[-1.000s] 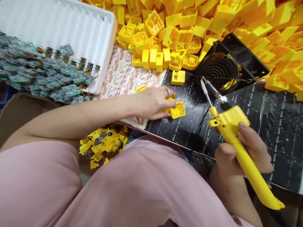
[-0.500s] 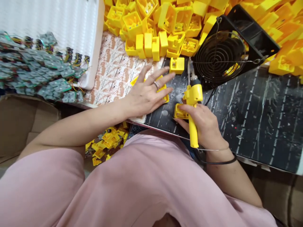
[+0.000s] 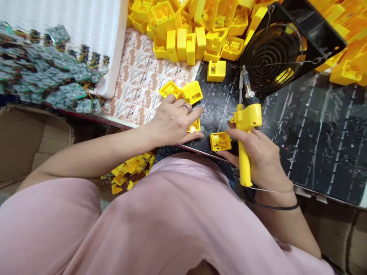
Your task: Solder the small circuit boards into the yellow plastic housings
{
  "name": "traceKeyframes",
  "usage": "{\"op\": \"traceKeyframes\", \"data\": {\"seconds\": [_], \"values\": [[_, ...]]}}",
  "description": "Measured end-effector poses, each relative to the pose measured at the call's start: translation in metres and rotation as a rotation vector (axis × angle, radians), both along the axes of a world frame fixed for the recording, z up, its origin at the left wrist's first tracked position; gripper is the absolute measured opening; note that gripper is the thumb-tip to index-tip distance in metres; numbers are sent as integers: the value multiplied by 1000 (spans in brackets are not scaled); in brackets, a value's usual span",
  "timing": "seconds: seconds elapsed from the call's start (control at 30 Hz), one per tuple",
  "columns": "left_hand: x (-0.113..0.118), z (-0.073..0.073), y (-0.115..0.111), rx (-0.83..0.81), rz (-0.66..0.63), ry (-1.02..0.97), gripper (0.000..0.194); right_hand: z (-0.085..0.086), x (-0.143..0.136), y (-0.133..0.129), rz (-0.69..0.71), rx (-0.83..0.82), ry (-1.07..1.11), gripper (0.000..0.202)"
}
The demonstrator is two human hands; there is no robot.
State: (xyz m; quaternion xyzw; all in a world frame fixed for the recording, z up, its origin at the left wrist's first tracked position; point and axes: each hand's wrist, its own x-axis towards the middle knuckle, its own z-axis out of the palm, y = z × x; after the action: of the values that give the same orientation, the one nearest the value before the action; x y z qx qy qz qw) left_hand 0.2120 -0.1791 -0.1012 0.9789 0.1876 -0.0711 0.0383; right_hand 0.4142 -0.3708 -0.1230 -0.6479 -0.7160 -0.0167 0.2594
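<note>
In my right hand (image 3: pixel 259 154) is a yellow soldering gun (image 3: pixel 249 116), its tip pointing away toward the fan. My right thumb and one finger reach to an open yellow plastic case (image 3: pixel 220 141) at the table's near edge. My left hand (image 3: pixel 173 120) is curled over another open yellow case (image 3: pixel 195 125), thumb on the near side and fingers on the far side; part of this case is hidden. Just beyond my left fingers lie two more yellow cases, one open (image 3: pixel 170 89) and one tilted (image 3: pixel 192 93). A single yellow case (image 3: pixel 216 71) stands farther back.
A black fan (image 3: pixel 268 57) with a wire guard stands at the back right. Yellow cases (image 3: pixel 179 42) are heaped along the back. Small grey-green circuit boards (image 3: pixel 51 72) with wires pile up by a white foam tray (image 3: pixel 114 57) at left. Yellow parts (image 3: pixel 130 170) lie below the table edge.
My left hand has gone from spread fingers over the cases to curled around one, uncovering the two behind. My right hand and the soldering gun have shifted right, away from the open case.
</note>
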Motion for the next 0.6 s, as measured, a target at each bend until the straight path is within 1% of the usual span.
{"op": "traceKeyframes", "data": {"seconds": [0.1,0.17,0.2,0.23,0.3,0.37,0.43,0.47,0.5,0.53,0.6], "values": [[-3,10,-9,35,-4,89,86,-10,-2,7,61,26,42,47],[-10,15,-8,25,-42,137,87,-15,-5,10,103,2,89,44],[-14,16,-6,3,-62,146,85,-17,-7,11,101,11,103,43],[-17,16,-4,-21,-73,142,81,-19,-11,12,83,31,109,42],[-22,13,-1,-40,-52,112,72,-22,-20,13,37,104,120,41],[-22,8,-1,4,-7,63,69,-23,-31,15,20,152,190,43],[-21,5,-4,78,37,-42,78,-20,-40,17,-39,223,367,43],[-20,4,-6,89,48,-126,81,-17,-44,19,-85,239,521,43],[-19,5,-7,70,50,-235,76,-13,-47,20,-125,278,698,48],[-17,6,-9,9,39,-351,65,-7,-48,22,-153,326,880,56],[-7,5,-15,-220,-44,-548,35,9,-51,26,-175,441,1139,74]]}}
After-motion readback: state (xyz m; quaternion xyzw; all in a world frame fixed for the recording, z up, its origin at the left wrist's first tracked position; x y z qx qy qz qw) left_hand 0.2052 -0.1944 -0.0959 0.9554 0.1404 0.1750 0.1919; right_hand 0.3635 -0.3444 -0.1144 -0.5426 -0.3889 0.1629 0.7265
